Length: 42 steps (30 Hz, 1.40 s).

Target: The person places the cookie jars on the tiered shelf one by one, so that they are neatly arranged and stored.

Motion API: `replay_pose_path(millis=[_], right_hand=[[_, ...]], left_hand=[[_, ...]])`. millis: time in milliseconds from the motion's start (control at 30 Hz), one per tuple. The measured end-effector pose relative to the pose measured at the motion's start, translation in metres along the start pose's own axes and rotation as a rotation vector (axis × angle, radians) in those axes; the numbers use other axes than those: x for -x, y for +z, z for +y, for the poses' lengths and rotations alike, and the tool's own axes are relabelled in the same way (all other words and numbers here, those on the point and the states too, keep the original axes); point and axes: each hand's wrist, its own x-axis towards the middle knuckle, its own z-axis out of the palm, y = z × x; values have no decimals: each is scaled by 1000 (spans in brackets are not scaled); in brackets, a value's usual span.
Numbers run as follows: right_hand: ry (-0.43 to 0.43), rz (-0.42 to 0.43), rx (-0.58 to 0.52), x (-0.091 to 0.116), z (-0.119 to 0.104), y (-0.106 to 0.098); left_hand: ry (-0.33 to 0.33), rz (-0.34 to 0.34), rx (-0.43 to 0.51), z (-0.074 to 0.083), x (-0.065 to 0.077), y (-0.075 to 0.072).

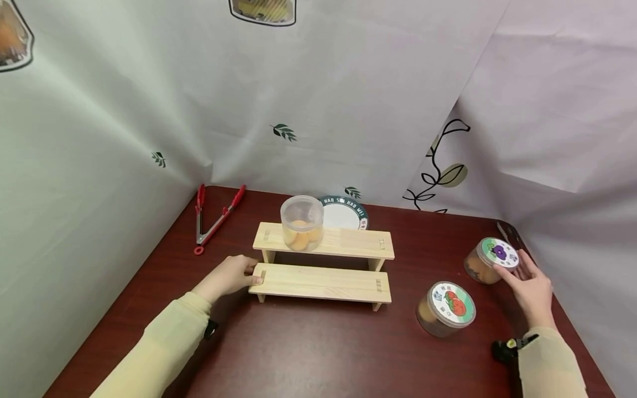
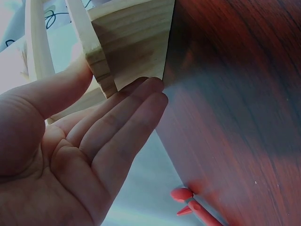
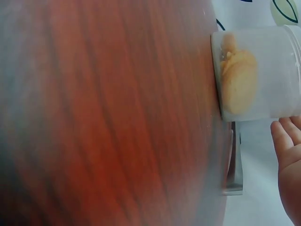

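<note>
My left hand [image 1: 230, 276] grips the left end of a two-step wooden rack [image 1: 323, 282], its thumb on the lower step's board. The left wrist view shows the fingers [image 2: 129, 113] along the rack's end. At the right, my right hand [image 1: 534, 287] holds a clear cookie jar [image 1: 480, 269] with a purple-fruit label by its lid; the jar's base is on the table. The right wrist view shows cookies inside the jar [image 3: 258, 75]. A second jar [image 1: 445, 309], with a tomato-picture lid, stands nearer. A clear tub [image 1: 302, 222] with orange-yellow pieces sits on the upper step.
Red-handled tongs [image 1: 211, 224] lie at the back left of the dark red table [image 1: 318, 348]. A round plate [image 1: 340, 215] with a green rim is partly hidden behind the rack. Near the right wall lies a knife [image 1: 502, 231]. Pale printed sheets [image 1: 348, 110] enclose the table.
</note>
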Motion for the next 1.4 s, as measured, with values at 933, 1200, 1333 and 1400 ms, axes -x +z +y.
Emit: replay_pose_path(millis=[933,1200,1333,1400], right_hand=[[29,20,89,-5,2,7],[60,43,30,-3,2,8],[81,72,-65,-2,-1,9],[82,81,-114,-1,-2,9]], left_hand=[[-6,1,-36,1,0,0],[1,12,-28,2,0,0],[-5,8,-20,2,0,0],[-7,8,-15,2,1,0]])
